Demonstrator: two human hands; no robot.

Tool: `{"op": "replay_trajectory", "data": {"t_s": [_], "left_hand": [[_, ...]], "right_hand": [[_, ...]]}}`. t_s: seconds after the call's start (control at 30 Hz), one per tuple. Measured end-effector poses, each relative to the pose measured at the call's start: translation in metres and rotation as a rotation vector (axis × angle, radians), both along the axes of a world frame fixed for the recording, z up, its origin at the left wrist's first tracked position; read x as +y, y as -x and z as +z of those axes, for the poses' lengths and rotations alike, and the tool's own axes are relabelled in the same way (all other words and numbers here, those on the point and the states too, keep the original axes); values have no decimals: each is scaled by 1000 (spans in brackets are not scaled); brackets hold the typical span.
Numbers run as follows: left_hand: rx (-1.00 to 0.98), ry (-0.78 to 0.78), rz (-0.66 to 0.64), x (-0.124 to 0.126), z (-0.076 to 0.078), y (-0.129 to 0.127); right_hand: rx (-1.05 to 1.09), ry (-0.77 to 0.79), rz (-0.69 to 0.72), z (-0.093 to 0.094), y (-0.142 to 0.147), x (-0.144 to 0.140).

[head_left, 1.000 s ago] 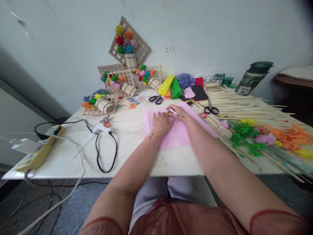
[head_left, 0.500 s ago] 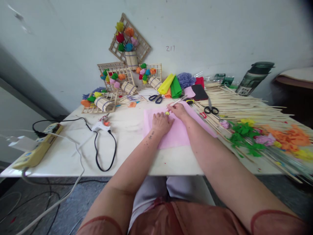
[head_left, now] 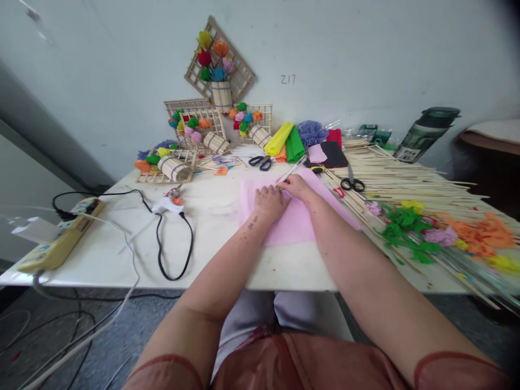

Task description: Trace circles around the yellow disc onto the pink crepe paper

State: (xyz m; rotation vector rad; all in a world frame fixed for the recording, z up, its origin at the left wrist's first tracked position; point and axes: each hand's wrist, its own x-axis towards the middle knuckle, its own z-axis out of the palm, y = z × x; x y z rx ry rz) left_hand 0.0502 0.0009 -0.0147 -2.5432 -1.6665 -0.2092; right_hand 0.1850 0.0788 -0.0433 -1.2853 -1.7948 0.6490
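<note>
We take the pink paper sheet (head_left: 292,219) as our landmark; it lies flat on the white table (head_left: 227,260), near the front edge.

Our left hand (head_left: 268,202) rests palm down on the sheet's far half, fingers spread flat, gripping nothing — we judge it is pinning the thin paper so it cannot slide. Just to the right of it, also over the sheet's far part, our right hand (head_left: 298,187) is closed in a narrow pinch around a slim white pen-like stick (head_left: 291,170), which slants up and away past the sheet's far edge. Its lower tip meets the paper right beside the left fingertips, so the flat hand seems to steady the spot being worked.

Beyond the sheet lie blue-handled scissors (head_left: 260,161) and folded yellow and green paper (head_left: 286,143); farther back, wooden lattice frames with paper flowers (head_left: 211,130) lean at the wall. Right of the sheet, a heap of bamboo sticks (head_left: 406,179) with black scissors (head_left: 351,183) on it. Left of the sheet, a glue gun (head_left: 168,203) and its black cord.

Hard to make out — the stick's tip, hidden between the two hands, and whether it leaves any mark. The sheet's near edge passes under our forearms.
</note>
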Motion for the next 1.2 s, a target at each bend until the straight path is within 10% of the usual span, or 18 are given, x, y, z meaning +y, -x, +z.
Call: {"op": "replay_trajectory", "data": {"t_s": [1.2], "left_hand": [[-11, 23, 18, -5, -1, -1]], "right_hand": [[-203, -79, -13, 4, -1, -2]]}}
